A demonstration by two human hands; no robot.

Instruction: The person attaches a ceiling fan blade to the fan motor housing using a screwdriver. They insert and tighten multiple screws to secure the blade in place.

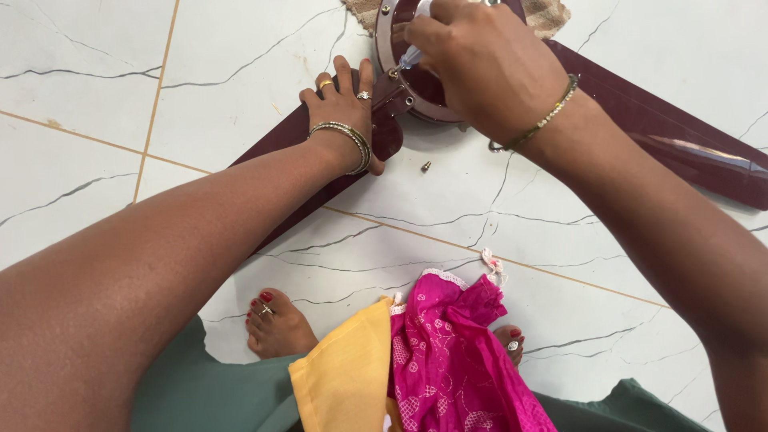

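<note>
On the tiled floor (560,264): two fan blades (672,136), one loose screw (426,166).

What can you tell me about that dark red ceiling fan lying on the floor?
The glossy maroon ceiling fan lies flat on the white marble-look tiled floor. Two long blades show, spreading left and right from a round hub with a silvery rim. The left hand presses flat on the left blade near its bracket; the right hand covers the hub, holding a thin clear-handled tool. A small loose screw lies beside it, and a scrap of brown cloth lies under the hub.
</note>
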